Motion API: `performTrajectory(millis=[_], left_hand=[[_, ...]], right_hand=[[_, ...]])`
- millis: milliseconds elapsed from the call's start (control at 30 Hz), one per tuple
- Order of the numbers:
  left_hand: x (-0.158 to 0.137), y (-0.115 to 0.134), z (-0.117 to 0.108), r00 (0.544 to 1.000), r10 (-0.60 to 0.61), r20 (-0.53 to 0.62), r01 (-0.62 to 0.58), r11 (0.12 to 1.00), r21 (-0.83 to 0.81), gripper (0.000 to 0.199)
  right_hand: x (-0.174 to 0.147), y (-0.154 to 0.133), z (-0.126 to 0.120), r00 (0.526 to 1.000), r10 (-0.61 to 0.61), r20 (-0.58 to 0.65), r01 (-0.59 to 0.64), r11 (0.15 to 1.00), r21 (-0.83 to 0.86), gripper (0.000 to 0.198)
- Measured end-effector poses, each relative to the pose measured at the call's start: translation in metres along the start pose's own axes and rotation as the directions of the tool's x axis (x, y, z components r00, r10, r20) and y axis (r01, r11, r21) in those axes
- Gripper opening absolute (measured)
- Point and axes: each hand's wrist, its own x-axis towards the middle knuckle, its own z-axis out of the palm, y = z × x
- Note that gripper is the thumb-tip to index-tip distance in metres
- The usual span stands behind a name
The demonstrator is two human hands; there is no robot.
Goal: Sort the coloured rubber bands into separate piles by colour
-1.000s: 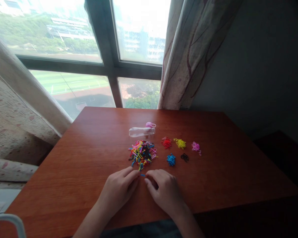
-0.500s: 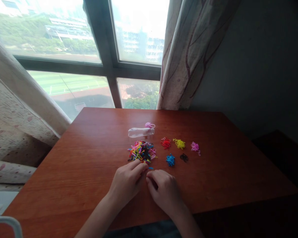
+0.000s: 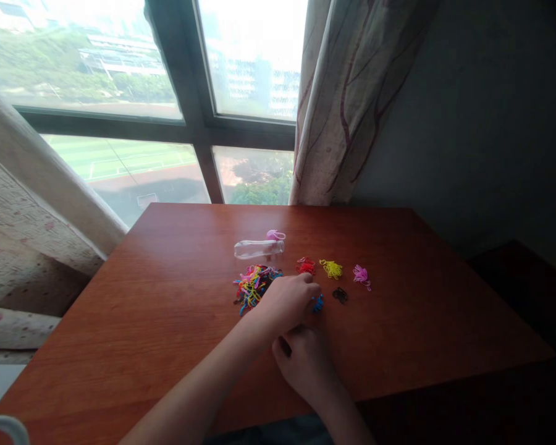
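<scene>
My left hand (image 3: 291,298) reaches across my right, its fingers bent down at the pile of small blue loop-like pieces (image 3: 318,303), partly covering it. Its fingertips are hidden, so what they pinch does not show. My right hand (image 3: 304,355) rests on the table just below, thumb and fingers curled together; I cannot make out anything in them. Under and left of my left forearm lies a mixed heap of multicoloured loop-like pieces (image 3: 252,285). Sorted by colour, small piles of red (image 3: 306,266), yellow (image 3: 332,269), pink (image 3: 361,275) and black pieces (image 3: 340,295) sit to the right.
A clear bottle (image 3: 258,249) lies on its side behind the heap, with a pink looped cap (image 3: 275,235) beside it. The brown wooden table (image 3: 167,278) meets a window with curtains (image 3: 324,123). A white curved rail (image 3: 4,423) shows at lower left.
My left hand has moved right from the front of the mixed heap to the blue pile, crossing above my right hand. My right hand stays nearly in place. The view has shifted slightly.
</scene>
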Motion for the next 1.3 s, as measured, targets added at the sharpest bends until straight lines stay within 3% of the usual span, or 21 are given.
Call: performTrajectory(millis=[167, 267, 467, 767, 867, 1000, 1167, 1300], left_hand=[[-0.015, -0.007, -0.007, 0.999, -0.038, -0.025, 0.038, 0.999, 0.0, 0.012], [-0.036, -0.017, -0.012, 0.989, -0.106, -0.106, 0.101, 0.993, -0.053, 0.019], [-0.086, -0.043, -0.014, 0.907, -0.307, -0.289, 0.242, 0.94, -0.24, 0.016], [-0.123, -0.048, 0.013, 0.883, -0.393, -0.256, 0.3, 0.893, -0.336, 0.016], [-0.124, -0.046, 0.015, 0.878, -0.413, -0.241, 0.329, 0.888, -0.323, 0.016], [-0.124, -0.044, 0.014, 0.877, -0.422, -0.229, 0.351, 0.889, -0.295, 0.015], [-0.126, -0.044, 0.017, 0.874, -0.433, -0.221, 0.363, 0.884, -0.295, 0.015], [-0.126, -0.045, 0.019, 0.867, -0.443, -0.23, 0.371, 0.88, -0.297, 0.016]], right_hand=[[0.001, -0.001, -0.003, 1.0, -0.008, -0.013, 0.009, 0.999, 0.051, 0.013], [0.002, -0.003, -0.005, 0.999, 0.0, -0.036, 0.004, 0.994, 0.106, 0.014], [0.003, -0.002, -0.001, 0.987, 0.102, -0.123, -0.082, 0.984, 0.161, 0.018], [0.016, -0.003, 0.0, 0.973, 0.203, -0.112, -0.202, 0.979, 0.024, 0.03], [0.026, -0.007, 0.001, 0.973, 0.204, -0.104, -0.206, 0.978, -0.011, 0.022], [0.033, -0.008, 0.004, 0.98, 0.168, -0.105, -0.167, 0.986, 0.024, 0.009], [0.028, -0.006, 0.006, 0.99, 0.092, -0.109, -0.071, 0.98, 0.185, 0.011], [0.02, -0.005, 0.004, 0.996, 0.028, -0.09, -0.013, 0.985, 0.172, 0.013]])
